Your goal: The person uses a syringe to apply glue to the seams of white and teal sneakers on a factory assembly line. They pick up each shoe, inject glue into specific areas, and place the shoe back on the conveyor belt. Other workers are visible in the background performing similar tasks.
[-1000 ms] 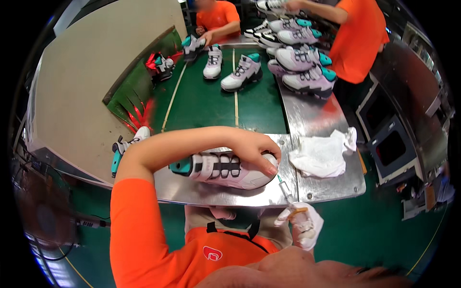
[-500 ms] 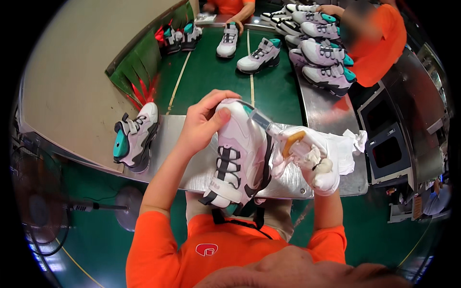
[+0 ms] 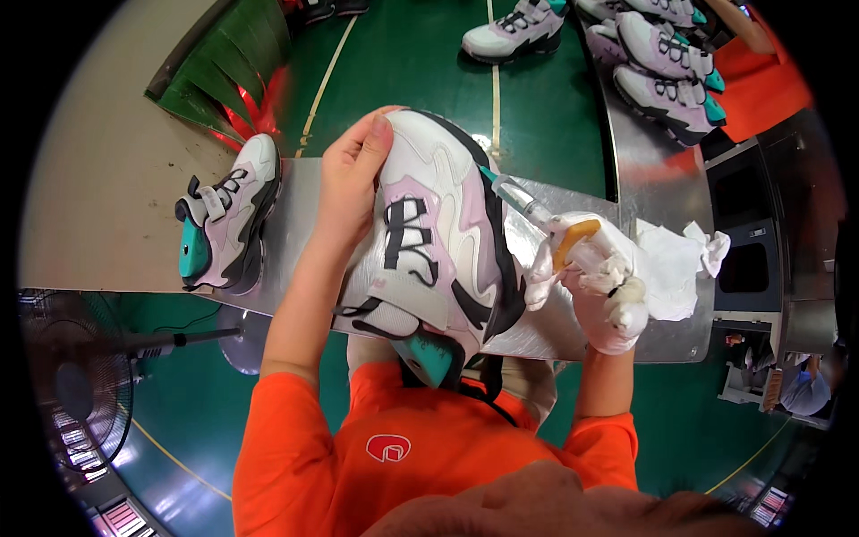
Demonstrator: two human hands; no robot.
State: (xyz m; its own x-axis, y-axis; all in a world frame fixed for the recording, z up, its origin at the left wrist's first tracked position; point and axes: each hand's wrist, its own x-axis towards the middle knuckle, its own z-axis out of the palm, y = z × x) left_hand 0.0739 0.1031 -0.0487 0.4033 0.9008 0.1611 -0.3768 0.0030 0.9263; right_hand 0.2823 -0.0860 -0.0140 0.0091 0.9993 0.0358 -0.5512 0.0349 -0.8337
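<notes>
My left hand (image 3: 355,168) grips the toe of a white and lilac sneaker (image 3: 452,210), thumb on top. The sneaker is tilted, its toe pointing away and its teal-lined collar near my lap. In a white glove, my right hand (image 3: 601,273) is closed around a clear syringe (image 3: 526,200). A tan curved band (image 3: 573,243) shows by its fingers. The syringe's teal tip meets the sneaker's right edge, close to where the upper joins the black sole; exact contact is too small to tell.
A matching sneaker (image 3: 234,210) stands left on the metal ledge. White paper (image 3: 671,268) lies right. Beyond runs a green conveyor (image 3: 403,80) carrying another sneaker (image 3: 514,34). Several sneakers (image 3: 667,94) crowd the right rail, near a co-worker's orange clothing (image 3: 774,76). A fan (image 3: 76,394) stands lower left.
The view has shifted, with the far conveyor moving up out of it. My hands have brought the sneaker nearer and turned its side up, the syringe tip now lower along its edge.
</notes>
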